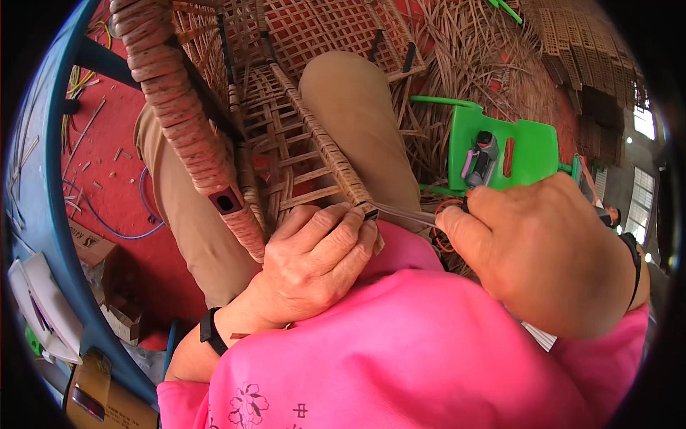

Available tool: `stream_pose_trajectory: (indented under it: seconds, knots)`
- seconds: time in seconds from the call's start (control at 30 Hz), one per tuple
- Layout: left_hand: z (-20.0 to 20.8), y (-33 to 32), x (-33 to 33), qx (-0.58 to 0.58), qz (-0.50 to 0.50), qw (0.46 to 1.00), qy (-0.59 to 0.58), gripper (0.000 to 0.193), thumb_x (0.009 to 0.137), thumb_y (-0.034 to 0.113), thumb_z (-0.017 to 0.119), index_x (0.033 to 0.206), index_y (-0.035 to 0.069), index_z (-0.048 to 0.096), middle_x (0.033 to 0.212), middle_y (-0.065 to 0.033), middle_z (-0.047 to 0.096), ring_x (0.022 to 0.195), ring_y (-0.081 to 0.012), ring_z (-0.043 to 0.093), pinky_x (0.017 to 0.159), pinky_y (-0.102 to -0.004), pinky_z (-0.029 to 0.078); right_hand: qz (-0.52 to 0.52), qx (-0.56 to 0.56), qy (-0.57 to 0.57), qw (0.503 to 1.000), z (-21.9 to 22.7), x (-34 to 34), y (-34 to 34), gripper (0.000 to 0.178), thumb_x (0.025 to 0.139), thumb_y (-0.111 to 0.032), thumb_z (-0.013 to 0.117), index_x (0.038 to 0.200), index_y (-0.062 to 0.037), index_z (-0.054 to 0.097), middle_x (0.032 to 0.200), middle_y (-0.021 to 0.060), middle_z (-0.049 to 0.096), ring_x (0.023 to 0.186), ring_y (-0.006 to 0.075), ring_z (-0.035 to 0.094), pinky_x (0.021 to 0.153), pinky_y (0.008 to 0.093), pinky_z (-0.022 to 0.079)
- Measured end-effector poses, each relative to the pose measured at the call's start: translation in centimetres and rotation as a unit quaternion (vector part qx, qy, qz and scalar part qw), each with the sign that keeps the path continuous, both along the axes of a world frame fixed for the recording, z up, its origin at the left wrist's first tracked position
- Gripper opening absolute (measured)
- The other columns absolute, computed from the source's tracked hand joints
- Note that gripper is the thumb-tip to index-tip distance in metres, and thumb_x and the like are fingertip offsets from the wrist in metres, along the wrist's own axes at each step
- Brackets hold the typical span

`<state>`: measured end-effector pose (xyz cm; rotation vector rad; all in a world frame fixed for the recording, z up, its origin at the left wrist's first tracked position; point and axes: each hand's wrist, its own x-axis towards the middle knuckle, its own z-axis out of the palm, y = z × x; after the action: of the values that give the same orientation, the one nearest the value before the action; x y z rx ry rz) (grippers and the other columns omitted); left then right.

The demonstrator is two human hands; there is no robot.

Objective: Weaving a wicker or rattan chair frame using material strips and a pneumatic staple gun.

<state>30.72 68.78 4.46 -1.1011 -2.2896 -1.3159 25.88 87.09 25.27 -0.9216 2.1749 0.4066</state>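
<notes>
Across my lap lies a woven rattan frame (pixel 336 161), its rails wrapped in brown strips and a loose lattice between them. A thicker wrapped leg (pixel 179 114) slants down on its left and has a dark square socket showing near its lower part. My left hand (pixel 314 261) is closed over the near end of the wrapped rail, fingers curled at its tip. From that tip a thin, flat greyish strip (pixel 407 213) runs to the right. My right hand (pixel 543 250) pinches the strip's other end, and the strip looks taut. The fingertips there are partly hidden.
A green plastic stool (pixel 532 146) with a small dark hand tool (pixel 483 159) on it stands at right. Loose cane strips (pixel 479 57) cover the floor beyond. Woven panels (pixel 586 43) are stacked far right. A blue table edge (pixel 61 179) and cardboard box (pixel 89 243) are at left.
</notes>
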Motion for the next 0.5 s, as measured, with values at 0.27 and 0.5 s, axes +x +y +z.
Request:
stream_pose_trajectory:
  seconds: [0.27, 0.5]
  knots:
    - [-0.1, -0.1, 0.0, 0.001, -0.005, 1.0, -0.007, 0.025, 0.075, 0.009, 0.083, 0.097, 0.003, 0.073, 0.095, -0.008, 0.071, 0.087, -0.0214, 0.071, 0.07, -0.0321, 0.055, -0.031, 0.036, -0.153, 0.987, -0.9, -6.5, 1.1, 0.026, 0.077, -0.014, 0.075, 0.103, -0.008, 0.074, 0.08, 0.0074, 0.067, 0.072, 0.0307, 0.067, 0.061, 0.0434, 0.052]
    - [0.0, -0.1, 0.0, -0.002, -0.002, 1.0, -0.003, 0.025, 0.075, 0.009, 0.083, 0.097, 0.003, 0.073, 0.095, -0.0081, 0.07, 0.086, -0.0219, 0.071, 0.069, -0.0324, 0.055, -0.059, -0.087, -0.212, 0.972, -2.4, -10.4, 0.6, 0.024, 0.08, -0.01, 0.076, 0.102, -0.0033, 0.074, 0.08, 0.0142, 0.07, 0.079, 0.0379, 0.068, 0.066, 0.0454, 0.052]
